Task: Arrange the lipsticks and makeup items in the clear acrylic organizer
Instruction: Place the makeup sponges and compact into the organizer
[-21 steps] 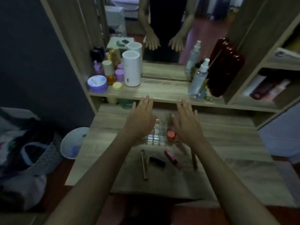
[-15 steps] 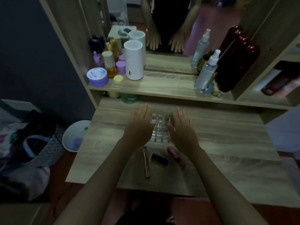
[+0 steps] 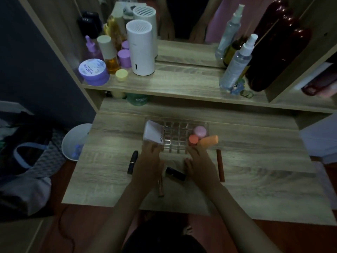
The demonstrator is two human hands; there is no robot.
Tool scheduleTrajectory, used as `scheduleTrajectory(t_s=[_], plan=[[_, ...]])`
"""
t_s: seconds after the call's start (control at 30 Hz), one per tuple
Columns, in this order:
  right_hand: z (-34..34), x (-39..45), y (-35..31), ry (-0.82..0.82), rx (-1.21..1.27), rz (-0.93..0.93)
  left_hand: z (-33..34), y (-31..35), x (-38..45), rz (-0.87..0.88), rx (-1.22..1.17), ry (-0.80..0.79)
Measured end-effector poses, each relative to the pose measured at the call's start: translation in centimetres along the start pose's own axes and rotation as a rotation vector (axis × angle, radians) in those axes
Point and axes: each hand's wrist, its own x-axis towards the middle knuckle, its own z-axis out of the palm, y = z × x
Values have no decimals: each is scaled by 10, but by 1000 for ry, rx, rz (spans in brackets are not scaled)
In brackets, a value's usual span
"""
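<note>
The clear acrylic organizer [image 3: 176,136], a grid of small cells, stands mid-table. A white tube [image 3: 152,133] leans at its left end, its lower end in the fingers of my left hand [image 3: 151,161]. My right hand [image 3: 199,162] is at the organizer's front right corner, fingertips on an orange tube [image 3: 209,140] that points right. A pink-capped item [image 3: 200,131] and a coral-capped one [image 3: 193,139] stand in the right cells. On the table lie a black lipstick [image 3: 132,161], another black lipstick [image 3: 176,174], a thin gold pencil [image 3: 160,187] and a brown pencil [image 3: 220,165].
A shelf [image 3: 182,84] behind the table carries a white cylinder [image 3: 139,50], purple jars [image 3: 93,72], bottles and two spray bottles [image 3: 237,61] before a mirror. A white bin [image 3: 74,141] and bags sit on the floor left. The table's near edge [image 3: 109,204] is close to my body.
Both hands drew back from over the organizer to its front edge. The white tube and the orange tube, unseen before, now show at the organizer's ends. The view came closer.
</note>
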Motion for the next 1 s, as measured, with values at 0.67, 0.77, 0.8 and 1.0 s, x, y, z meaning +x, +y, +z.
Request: scheduleTrajectory(t_s=[0.67,0.77,0.8,1.0], plan=[[9,-23,20,-110,-8,216,32,-20,-12,-223,-227,-42],[2,-15,18,-63,26,182,29,-22,-9,-209,-306,-18],[-2,-10,17,-40,41,157,27,-21,-8,-207,-332,-20],[-31,36,5,128,193,26,3,-13,8,-196,-408,60]])
